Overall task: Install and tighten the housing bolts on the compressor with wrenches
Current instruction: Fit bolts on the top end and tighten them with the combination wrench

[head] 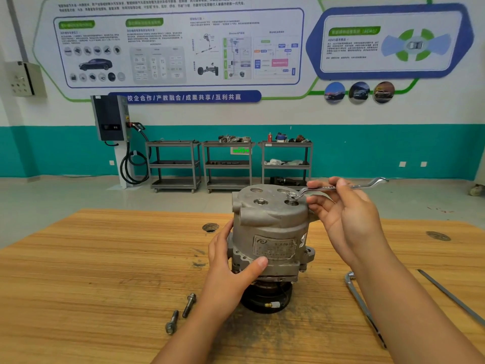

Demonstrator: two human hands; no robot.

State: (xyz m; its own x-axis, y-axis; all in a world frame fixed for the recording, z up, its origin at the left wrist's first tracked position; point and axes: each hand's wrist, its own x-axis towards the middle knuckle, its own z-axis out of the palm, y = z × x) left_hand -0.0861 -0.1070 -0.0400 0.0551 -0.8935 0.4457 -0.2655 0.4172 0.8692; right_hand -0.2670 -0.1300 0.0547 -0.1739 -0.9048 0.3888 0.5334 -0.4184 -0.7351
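- While the grey cast-metal compressor (270, 227) is clasped upright on the wooden worktop (105, 258) by the left hand (231, 271), its grip curled round the side
- a silver ring wrench (367, 185), seated on the top bolt (291, 202), is pinched in the grip of the right hand (346, 214)

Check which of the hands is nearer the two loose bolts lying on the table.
Left. The left hand grips the compressor side, just beyond the loose bolts to their right. The right hand holds the wrench at the compressor top, farther away.
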